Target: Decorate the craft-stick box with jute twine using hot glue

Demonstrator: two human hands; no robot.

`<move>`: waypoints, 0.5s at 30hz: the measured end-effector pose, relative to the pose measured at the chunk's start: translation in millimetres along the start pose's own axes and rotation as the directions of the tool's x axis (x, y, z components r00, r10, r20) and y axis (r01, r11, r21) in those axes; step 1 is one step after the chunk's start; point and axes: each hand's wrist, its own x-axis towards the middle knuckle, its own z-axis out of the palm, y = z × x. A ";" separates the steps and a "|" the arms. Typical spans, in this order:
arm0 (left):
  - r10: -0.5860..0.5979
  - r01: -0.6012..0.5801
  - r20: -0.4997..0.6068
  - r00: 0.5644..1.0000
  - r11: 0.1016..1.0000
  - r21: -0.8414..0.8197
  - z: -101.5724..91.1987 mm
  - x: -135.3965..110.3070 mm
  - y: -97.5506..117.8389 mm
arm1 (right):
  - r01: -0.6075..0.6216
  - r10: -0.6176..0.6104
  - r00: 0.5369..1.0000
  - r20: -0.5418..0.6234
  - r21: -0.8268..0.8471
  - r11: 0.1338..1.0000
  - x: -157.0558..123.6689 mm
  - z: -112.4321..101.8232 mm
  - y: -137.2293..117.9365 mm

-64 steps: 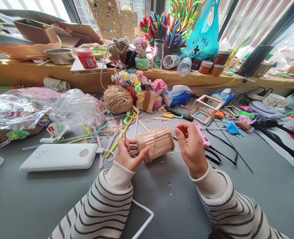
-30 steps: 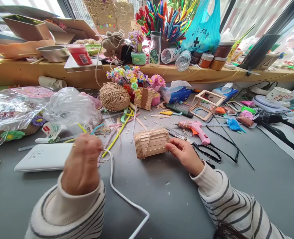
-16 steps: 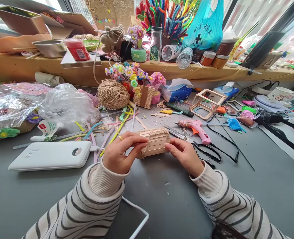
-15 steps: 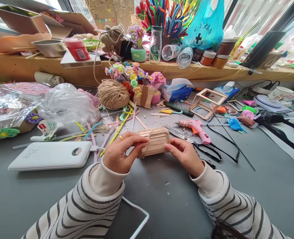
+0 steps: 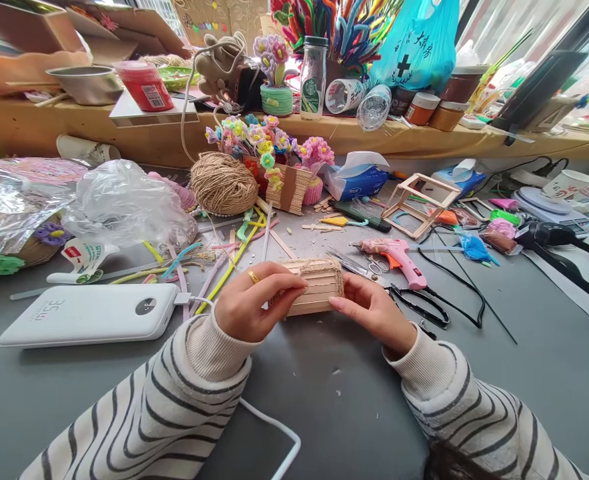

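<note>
A small panel of wooden craft sticks [image 5: 317, 288], edged with braided twine along its top and right side, is held up over the grey table. My left hand [image 5: 254, 301], a ring on one finger, is closed with thumb and forefinger pinched at the panel's left part. At the right edge my right hand [image 5: 372, 310] grips it, thumb in front and fingers behind. My left fingers hide the panel's left end. Just right of the panel lie scissors [image 5: 377, 265] and a pink hot glue gun [image 5: 397, 257].
A white power bank [image 5: 89, 313] with a cable lies at left. Behind are a ball of twine [image 5: 223, 183], a bundle of craft sticks [image 5: 292, 190], a blue tissue pack [image 5: 357, 177] and a wooden stick frame [image 5: 419, 203]. A cluttered ledge [image 5: 147, 137] runs along the back.
My left fingers have slid right across the panel, covering more of its left side and the twine there. My right hand keeps its grip. The view has shifted slightly.
</note>
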 end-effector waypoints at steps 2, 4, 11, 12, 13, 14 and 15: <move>0.013 -0.013 0.008 1.000 0.999 -0.032 -0.5 -0.7 -1.5 | -0.016 0.016 1.000 0.027 -0.034 0.999 0.1 -2.8 -0.9; 0.034 -0.032 0.023 0.999 0.998 -0.050 -2.4 -1.0 -1.8 | -0.021 0.024 0.999 0.048 -0.059 0.998 0.1 -5.2 -2.3; 0.047 -0.048 -0.012 0.999 0.996 -0.078 -3.0 -2.5 -0.1 | -0.001 0.005 0.988 0.155 -0.024 1.000 -0.4 -6.2 -4.6; 0.039 -0.041 -0.022 0.999 0.996 -0.084 -1.7 -3.6 0.5 | -0.002 0.006 0.988 0.156 -0.026 1.000 -0.5 -6.2 -4.4; 0.026 -0.029 -0.036 0.999 0.996 -0.087 -0.3 -4.8 1.3 | -0.003 0.007 0.988 0.154 -0.028 1.000 -0.7 -6.2 -4.2; 0.014 -0.018 -0.052 0.999 0.996 -0.088 1.0 -6.0 2.3 | -0.003 0.008 0.989 0.150 -0.032 0.999 -0.9 -6.3 -4.2; 0.006 -0.012 -0.068 0.998 0.996 -0.089 2.1 -7.1 3.4 | -0.003 0.009 0.990 0.144 -0.036 0.999 -1.0 -6.3 -4.3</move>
